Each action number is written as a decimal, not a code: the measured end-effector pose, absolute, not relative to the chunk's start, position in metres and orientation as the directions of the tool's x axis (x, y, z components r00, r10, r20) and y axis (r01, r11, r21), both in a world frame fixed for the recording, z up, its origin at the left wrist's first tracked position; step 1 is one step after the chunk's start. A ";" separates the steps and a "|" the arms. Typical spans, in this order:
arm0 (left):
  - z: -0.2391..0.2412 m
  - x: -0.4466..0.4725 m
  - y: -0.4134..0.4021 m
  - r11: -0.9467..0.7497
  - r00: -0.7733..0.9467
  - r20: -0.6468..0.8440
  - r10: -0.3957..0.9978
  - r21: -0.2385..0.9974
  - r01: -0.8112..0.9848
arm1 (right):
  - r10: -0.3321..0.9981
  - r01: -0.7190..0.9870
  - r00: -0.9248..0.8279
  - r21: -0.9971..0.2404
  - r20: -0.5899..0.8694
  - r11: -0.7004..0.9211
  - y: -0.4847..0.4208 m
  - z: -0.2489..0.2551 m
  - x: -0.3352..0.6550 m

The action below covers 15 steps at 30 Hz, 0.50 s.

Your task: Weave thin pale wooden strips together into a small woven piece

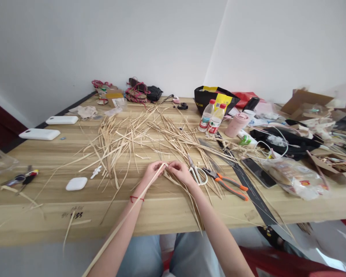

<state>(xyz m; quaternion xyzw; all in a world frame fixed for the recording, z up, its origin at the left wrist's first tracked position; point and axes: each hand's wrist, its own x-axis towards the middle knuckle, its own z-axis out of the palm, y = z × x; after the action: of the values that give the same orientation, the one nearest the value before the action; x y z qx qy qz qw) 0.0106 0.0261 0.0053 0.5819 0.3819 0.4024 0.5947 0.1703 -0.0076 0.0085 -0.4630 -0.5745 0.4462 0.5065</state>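
Both my hands meet over the front middle of the wooden table. My left hand pinches a long flat straw strip that runs down past my wrist and off the table edge. My right hand is closed on the same strip's folded upper end, fingertips touching the left hand's. A red string circles my left wrist. Just behind the hands lies a big loose heap of straw strips.
White-handled scissors and orange-handled pliers lie right of my right hand. A black ruler, a phone, water bottles, a pink cup, bags and boxes crowd the right. A white case and white boxes sit left.
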 end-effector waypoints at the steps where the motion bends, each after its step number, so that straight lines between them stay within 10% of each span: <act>1: 0.007 0.011 0.026 -0.006 0.382 0.018 0.924 0.999 -0.031 | 0.982 0.083 -0.064 -0.979 0.179 0.184 -0.007 0.009 0.170; 15: 0.011 0.013 0.021 0.007 0.315 -0.011 0.949 1.000 0.015 | 0.946 0.196 -0.086 -0.925 0.313 0.324 -0.006 0.005 0.171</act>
<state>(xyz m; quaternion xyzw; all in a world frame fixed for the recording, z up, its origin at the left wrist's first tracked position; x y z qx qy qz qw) 0.0129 0.0208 0.0111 0.5744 0.4196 0.4081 0.5722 0.1712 -0.0056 0.0050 -0.4480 -0.6370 0.3704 0.5064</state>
